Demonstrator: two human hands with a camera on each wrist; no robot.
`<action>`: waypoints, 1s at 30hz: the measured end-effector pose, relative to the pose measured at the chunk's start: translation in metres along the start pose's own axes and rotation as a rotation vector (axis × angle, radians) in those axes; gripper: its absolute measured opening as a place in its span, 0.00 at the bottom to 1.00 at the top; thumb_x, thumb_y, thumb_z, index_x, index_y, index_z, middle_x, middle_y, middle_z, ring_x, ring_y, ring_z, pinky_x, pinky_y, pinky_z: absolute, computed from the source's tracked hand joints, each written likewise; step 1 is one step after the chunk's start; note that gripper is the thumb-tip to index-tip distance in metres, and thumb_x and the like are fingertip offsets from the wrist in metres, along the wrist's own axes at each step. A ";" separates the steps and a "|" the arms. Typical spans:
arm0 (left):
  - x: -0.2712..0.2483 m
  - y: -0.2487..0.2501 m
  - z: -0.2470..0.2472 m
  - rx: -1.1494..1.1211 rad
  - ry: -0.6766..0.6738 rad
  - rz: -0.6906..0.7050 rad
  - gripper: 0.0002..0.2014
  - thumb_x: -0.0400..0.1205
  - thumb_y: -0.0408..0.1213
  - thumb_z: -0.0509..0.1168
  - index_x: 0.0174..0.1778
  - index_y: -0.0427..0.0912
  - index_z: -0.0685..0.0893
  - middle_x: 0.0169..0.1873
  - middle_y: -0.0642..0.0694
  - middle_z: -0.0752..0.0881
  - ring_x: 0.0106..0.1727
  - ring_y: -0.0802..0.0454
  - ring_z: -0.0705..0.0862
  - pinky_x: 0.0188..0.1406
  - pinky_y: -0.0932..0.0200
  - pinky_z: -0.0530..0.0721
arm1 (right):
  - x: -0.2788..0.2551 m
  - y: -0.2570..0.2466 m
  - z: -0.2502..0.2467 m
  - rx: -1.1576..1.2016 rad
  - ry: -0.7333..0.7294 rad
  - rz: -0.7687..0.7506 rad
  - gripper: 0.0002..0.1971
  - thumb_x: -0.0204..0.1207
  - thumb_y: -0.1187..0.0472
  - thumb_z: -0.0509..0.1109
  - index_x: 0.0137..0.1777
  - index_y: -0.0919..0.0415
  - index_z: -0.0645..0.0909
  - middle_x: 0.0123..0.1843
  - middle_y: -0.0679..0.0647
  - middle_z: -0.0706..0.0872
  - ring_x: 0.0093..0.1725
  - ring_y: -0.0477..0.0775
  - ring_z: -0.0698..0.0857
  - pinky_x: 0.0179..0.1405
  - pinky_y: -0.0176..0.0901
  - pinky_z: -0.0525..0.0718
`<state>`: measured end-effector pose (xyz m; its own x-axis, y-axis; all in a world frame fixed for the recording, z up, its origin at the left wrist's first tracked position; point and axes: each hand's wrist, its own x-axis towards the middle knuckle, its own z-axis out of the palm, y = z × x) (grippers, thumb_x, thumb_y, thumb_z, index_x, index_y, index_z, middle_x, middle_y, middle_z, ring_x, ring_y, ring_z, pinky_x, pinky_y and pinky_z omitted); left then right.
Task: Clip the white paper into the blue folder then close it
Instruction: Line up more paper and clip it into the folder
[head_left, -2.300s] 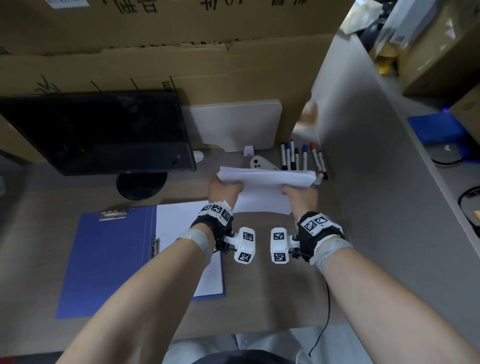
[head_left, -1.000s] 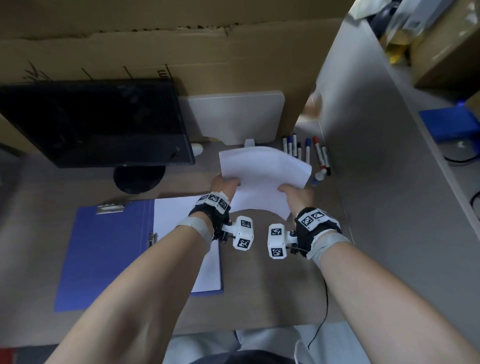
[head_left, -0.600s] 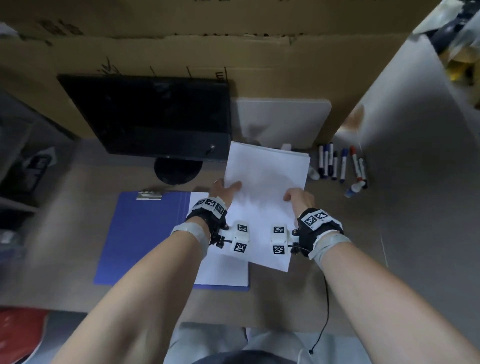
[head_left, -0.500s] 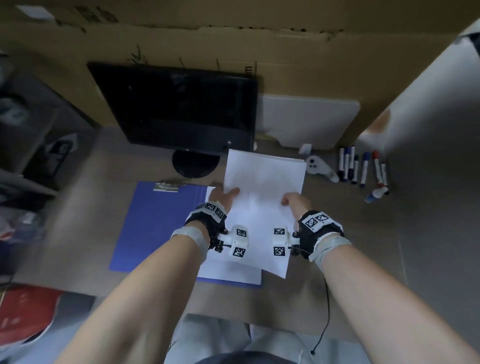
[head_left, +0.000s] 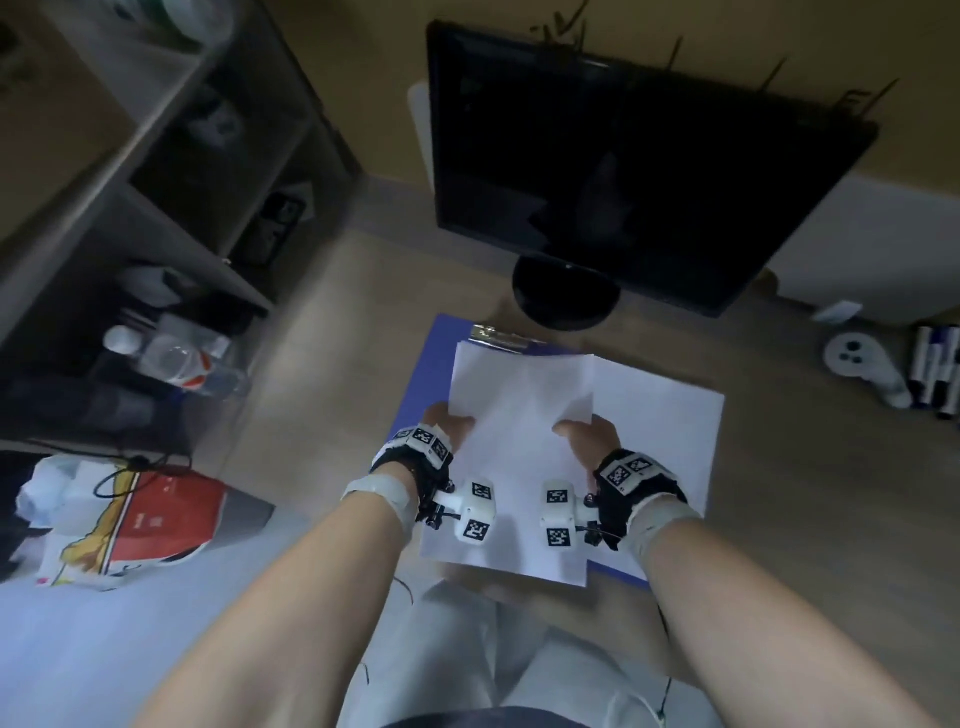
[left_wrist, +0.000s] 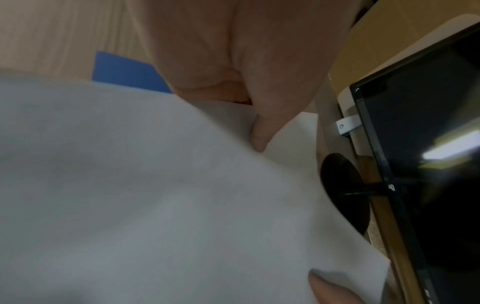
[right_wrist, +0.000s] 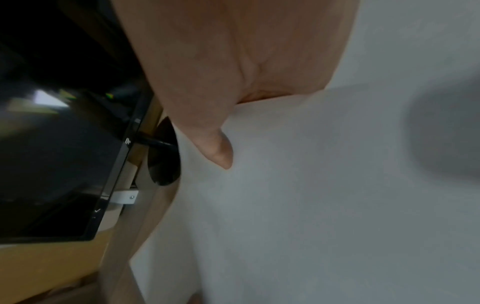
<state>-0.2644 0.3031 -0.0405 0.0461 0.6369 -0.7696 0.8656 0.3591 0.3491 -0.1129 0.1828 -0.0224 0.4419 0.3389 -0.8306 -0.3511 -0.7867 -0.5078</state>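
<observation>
Holding white paper (head_left: 522, 447) lengthwise toward monitor (head_left: 623, 171), both hands.

The folder (head_left: 422, 374) lay open on the desk (head_left: 322, 358), just in front of the monitor (head_left: 623, 156). A sheet (head_left: 665, 426) lay on the folder's right half, and the held paper (head_left: 519, 457) hung over its left half, its far edge at the folder's clip (head_left: 501, 335). To the folder's right lay a controller (head_left: 857, 364), then markers (head_left: 935, 369). Shelves (head_left: 156, 208) stood left of the folder.
</observation>
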 end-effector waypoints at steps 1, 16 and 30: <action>0.002 -0.001 -0.010 -0.043 0.000 0.022 0.23 0.80 0.36 0.65 0.69 0.31 0.73 0.62 0.41 0.78 0.64 0.41 0.79 0.57 0.51 0.75 | 0.000 -0.003 0.011 0.027 0.006 -0.026 0.13 0.75 0.67 0.70 0.60 0.68 0.83 0.52 0.61 0.85 0.49 0.60 0.79 0.48 0.48 0.76; 0.008 0.035 -0.116 -0.487 0.052 0.341 0.11 0.73 0.18 0.65 0.37 0.38 0.75 0.32 0.45 0.77 0.36 0.44 0.74 0.26 0.71 0.77 | -0.037 -0.092 0.066 0.367 0.207 -0.327 0.06 0.64 0.79 0.68 0.36 0.69 0.79 0.34 0.55 0.80 0.31 0.51 0.75 0.26 0.39 0.73; 0.049 0.015 -0.095 -0.272 -0.022 0.165 0.24 0.78 0.39 0.68 0.69 0.34 0.78 0.64 0.40 0.83 0.60 0.41 0.83 0.63 0.51 0.80 | 0.011 -0.058 0.074 -0.072 0.060 -0.165 0.20 0.75 0.58 0.78 0.64 0.68 0.84 0.61 0.59 0.89 0.54 0.60 0.88 0.51 0.42 0.82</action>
<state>-0.2967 0.4045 -0.0226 0.1883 0.6880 -0.7008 0.6803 0.4233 0.5983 -0.1489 0.2702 -0.0193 0.5376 0.4366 -0.7214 -0.2111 -0.7586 -0.6164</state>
